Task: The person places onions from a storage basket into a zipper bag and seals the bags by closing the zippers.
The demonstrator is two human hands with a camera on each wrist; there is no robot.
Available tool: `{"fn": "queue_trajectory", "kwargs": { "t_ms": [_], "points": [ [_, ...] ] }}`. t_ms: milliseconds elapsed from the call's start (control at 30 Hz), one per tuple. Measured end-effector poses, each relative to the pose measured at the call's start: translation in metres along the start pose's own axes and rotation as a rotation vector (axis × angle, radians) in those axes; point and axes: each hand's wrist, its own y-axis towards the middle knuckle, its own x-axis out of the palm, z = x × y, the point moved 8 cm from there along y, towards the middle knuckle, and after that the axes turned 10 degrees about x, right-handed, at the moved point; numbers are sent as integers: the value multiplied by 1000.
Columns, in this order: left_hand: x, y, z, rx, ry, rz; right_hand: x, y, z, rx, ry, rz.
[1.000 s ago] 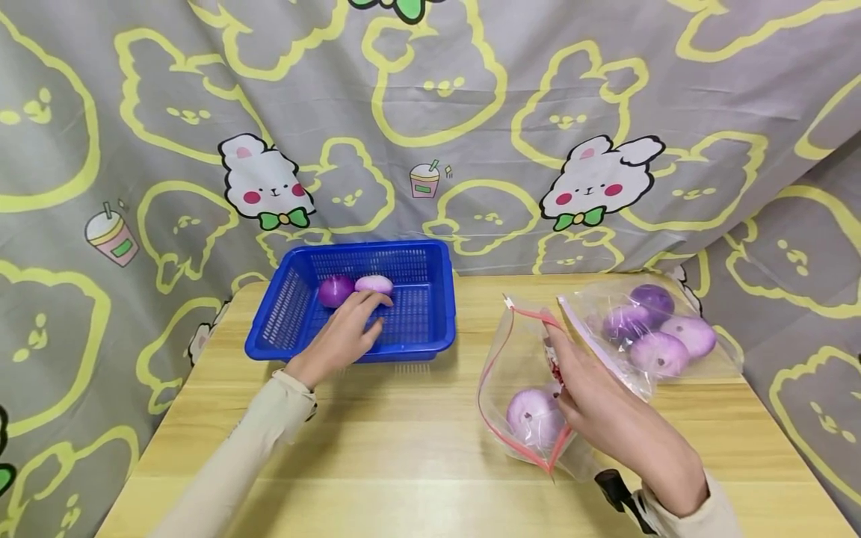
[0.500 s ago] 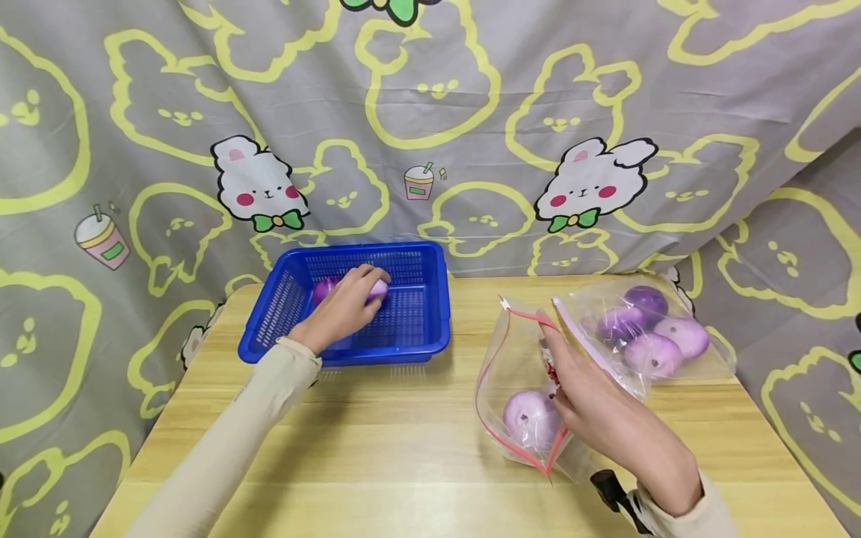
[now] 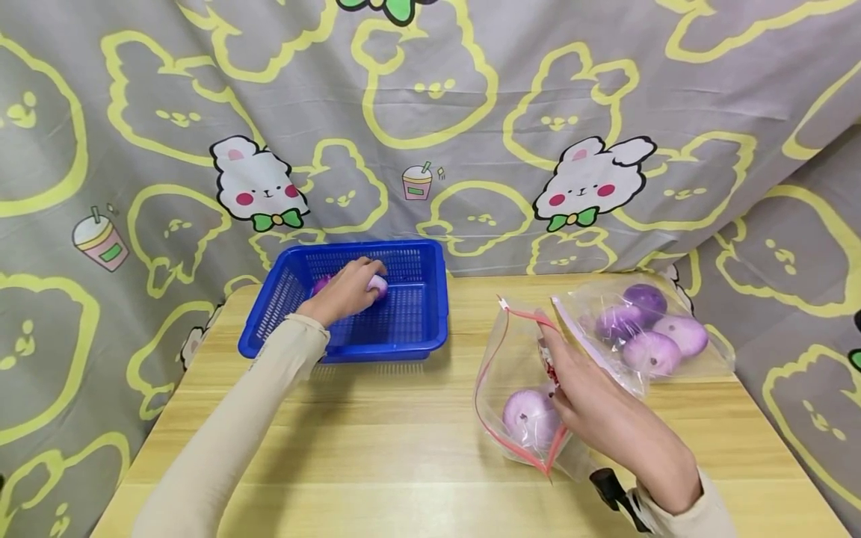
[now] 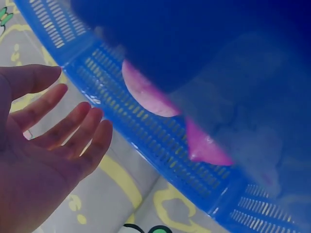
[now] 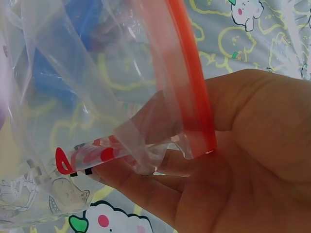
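My left hand (image 3: 346,289) reaches into a blue plastic basket (image 3: 430,344). In the head view, its curled fingers and thumb are round a pale purple onion (image 3: 379,288), largely covered by the hand. A darker onion (image 3: 321,284) lies beside it, mostly hidden. The left wrist view shows the palm and loosely bent fingers, with a pale onion (image 4: 150,96) and a magenta one (image 4: 206,148) partly hidden behind blue plastic. With my right hand (image 3: 605,407) I grip the edge of a clear zip bag (image 3: 494,373) with a red seal (image 5: 187,73). An onion (image 3: 530,418) sits inside its open mouth.
Another clear zip bag (image 3: 716,362), holding several onions (image 3: 651,353), lies at the right behind my right hand. The wooden table (image 3: 377,448) meets a patterned grey curtain (image 3: 464,112) at its back and sides.
My left hand has moved forward and lower into the basket, and its fingers have closed round the pale onion. My right hand and the bag keep their place.
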Motion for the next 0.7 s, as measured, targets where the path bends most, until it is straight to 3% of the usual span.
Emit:
{"fn": "queue_trajectory", "kwargs": {
  "t_ms": [133, 333, 700],
  "points": [
    [1, 0, -5, -18, 2, -44, 0, 0, -1, -20, -2, 19],
    [2, 0, -12, -94, -12, -139, 1, -2, -3, -42, -21, 18],
    [9, 23, -31, -171, 43, -229, 4, -2, -3, -66, -32, 33]
  ]
}}
